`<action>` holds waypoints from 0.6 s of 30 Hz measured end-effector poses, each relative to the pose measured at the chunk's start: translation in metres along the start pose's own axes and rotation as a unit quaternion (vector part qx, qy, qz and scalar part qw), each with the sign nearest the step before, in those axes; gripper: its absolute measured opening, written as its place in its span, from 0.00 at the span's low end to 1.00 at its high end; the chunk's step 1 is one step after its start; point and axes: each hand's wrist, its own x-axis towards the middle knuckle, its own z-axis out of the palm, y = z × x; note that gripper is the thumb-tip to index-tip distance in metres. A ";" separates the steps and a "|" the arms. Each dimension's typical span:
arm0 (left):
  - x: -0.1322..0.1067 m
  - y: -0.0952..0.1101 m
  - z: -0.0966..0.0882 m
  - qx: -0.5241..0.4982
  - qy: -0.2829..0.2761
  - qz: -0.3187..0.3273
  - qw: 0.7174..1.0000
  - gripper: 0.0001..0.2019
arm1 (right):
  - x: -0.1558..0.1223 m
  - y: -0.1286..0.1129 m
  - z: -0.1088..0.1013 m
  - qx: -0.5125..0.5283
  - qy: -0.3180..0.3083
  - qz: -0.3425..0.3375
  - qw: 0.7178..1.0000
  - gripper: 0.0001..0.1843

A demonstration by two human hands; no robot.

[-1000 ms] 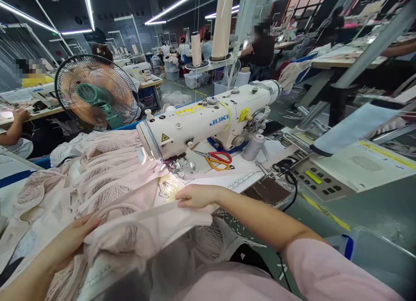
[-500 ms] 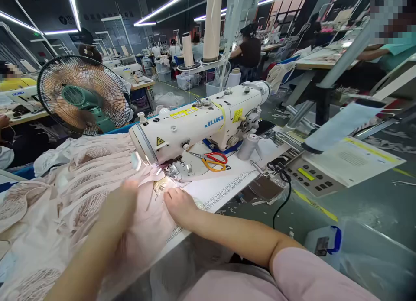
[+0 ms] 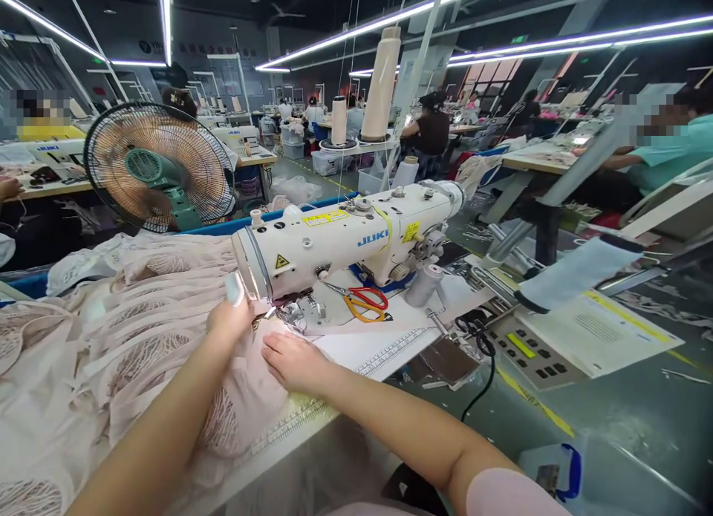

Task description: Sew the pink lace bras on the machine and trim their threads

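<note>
A white Juki sewing machine (image 3: 345, 241) stands on the table, its needle end to the left. Pale pink lace fabric (image 3: 122, 338) lies piled across the table's left side and runs under the needle. My left hand (image 3: 229, 319) rests on the fabric just left of the needle, fingers curled onto the cloth. My right hand (image 3: 292, 360) lies flat on the fabric just in front of the presser foot, fingers stretched toward the needle.
Red and orange scissors (image 3: 365, 301) lie on the machine bed. A thread spool (image 3: 420, 284) stands beside them. A control panel (image 3: 529, 353) sits to the right. A fan (image 3: 159, 167) stands behind the fabric. Other people work at tables behind.
Both hands moved from the near fabric edge up to the needle area, carrying the pink fabric onto the machine bed. The view tilted up slightly.
</note>
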 end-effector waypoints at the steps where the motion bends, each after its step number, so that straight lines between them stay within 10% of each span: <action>1: -0.009 0.001 -0.001 -0.002 0.006 0.025 1.000 0.17 | 0.001 0.001 -0.001 0.005 -0.003 -0.002 1.000 0.17; 7: -0.062 -0.003 0.025 -0.024 -0.030 0.242 0.970 0.18 | -0.002 0.004 0.002 0.025 0.003 0.003 1.000 0.18; 18: -0.043 -0.017 0.049 -0.038 0.020 0.301 0.953 0.21 | -0.046 0.006 -0.001 0.060 0.055 0.005 0.997 0.18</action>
